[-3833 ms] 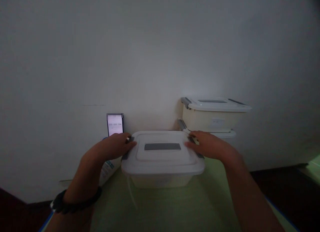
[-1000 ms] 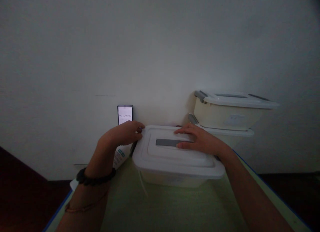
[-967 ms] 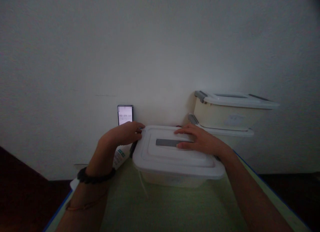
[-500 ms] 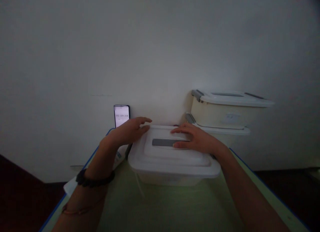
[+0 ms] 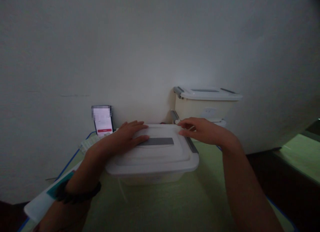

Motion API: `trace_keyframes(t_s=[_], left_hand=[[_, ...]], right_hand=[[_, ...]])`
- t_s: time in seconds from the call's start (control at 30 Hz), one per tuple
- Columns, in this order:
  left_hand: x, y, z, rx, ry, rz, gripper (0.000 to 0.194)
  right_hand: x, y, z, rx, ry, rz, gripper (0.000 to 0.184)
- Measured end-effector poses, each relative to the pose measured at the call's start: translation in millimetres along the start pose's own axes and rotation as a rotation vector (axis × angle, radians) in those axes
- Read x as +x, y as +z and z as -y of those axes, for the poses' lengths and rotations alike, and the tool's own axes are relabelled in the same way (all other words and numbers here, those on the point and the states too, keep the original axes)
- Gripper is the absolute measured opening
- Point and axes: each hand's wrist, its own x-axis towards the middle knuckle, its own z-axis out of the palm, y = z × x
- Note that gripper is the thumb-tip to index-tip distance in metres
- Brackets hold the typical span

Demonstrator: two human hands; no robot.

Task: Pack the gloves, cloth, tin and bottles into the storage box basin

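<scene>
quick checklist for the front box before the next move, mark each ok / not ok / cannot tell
1. Front box standing on the green tabletop: ok.
2. White lid on the box: ok, no gap shows at the front.
3. Left hand on the lid: ok, laid flat with fingers spread.
4. Right hand gripping the lid: cannot tell; it is at the back right corner.
5. Right grey latch fastened: cannot tell.
6. Left latch fastened: cannot tell, hidden from view.
</scene>
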Motion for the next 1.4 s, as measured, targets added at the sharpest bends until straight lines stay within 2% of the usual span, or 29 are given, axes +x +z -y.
trace_keyframes(t_s=[0.13,0.23,0.47,0.83,1.2,1.4], left_hand=[[2,1.5,-2,-0.067,0.197,0.007,0.045],[3,2.6,-4,-0.083,0.195,0.016,0.048],[4,4.5,-2,-0.102,0.225,-0.005,0.045],[4,6.0,0,-0.108,0.246,-0.035,0.046],[6,8.7,3,-0.093,0.276,-0.065,0.047],[5,8.8,3,-0.083,0.27,-0.061,0.047]], right_hand=[[-7,-8,1,-0.132,0.139,0.208,0.031],[-5,-6,7,-0.163,0.186,0.296,0.038],[-3,-4,4,-0.022,0.194,0.362,0.039],[-3,-3,9,0.018,0.256,0.388,0.042],[-3,-3,17,-0.104,0.271,0.4,0.039],[-4,-3,15,-0.069,0.296,0.41,0.039]])
